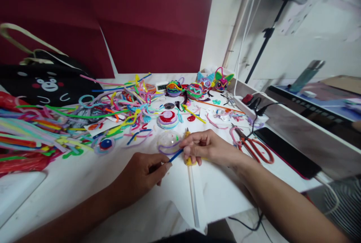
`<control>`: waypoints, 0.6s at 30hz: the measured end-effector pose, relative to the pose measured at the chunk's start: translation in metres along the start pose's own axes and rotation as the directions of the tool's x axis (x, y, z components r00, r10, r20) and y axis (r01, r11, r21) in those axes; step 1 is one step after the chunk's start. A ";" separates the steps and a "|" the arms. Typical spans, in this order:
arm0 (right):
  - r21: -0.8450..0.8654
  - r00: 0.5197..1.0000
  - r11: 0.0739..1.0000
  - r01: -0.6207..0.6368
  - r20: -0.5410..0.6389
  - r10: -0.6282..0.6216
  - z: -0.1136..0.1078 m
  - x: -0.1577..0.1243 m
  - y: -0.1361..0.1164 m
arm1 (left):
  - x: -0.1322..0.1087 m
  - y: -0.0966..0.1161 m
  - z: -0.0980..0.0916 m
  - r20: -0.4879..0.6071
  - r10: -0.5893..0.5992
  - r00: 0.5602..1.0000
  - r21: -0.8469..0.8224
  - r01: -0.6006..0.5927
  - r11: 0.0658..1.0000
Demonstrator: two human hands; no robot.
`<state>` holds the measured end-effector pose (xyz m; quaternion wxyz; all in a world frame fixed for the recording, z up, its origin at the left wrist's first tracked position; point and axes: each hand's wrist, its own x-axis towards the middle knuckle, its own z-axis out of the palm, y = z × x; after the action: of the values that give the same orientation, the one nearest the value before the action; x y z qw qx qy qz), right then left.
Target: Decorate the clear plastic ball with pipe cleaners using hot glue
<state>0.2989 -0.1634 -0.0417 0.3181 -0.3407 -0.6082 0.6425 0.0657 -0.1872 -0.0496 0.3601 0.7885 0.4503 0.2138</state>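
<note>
Left hand (143,171) and right hand (207,148) are pinching, above the white tabletop (93,168), a blue pipe cleaner (176,155) spanning their fingertips, probably feeling light, fuzzy and bendable, with close-set pinches suiting it best.

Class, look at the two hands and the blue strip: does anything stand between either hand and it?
Nothing visible does. The left hand and right hand both pinch the blue strip, with its stretch between them uncovered. The yellow tool is partly hidden behind the right hand, not between it and the strip.
</note>
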 end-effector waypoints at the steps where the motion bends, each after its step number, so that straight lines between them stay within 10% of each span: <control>1: 0.006 1.000 1.000 0.002 -0.003 -0.002 0.000 0.000 0.001 | 0.000 0.000 0.000 0.001 0.003 1.000 0.004 -0.003 1.000; 18: -0.347 0.993 0.935 0.077 -0.060 -0.104 0.000 0.001 0.017 | -0.003 -0.001 -0.002 0.042 0.037 0.998 0.008 -0.037 0.999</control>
<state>0.2980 -0.1637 -0.0590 0.3060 -0.3873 -0.7134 0.4974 0.0627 -0.1884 -0.0487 0.3621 0.8024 0.4291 0.2021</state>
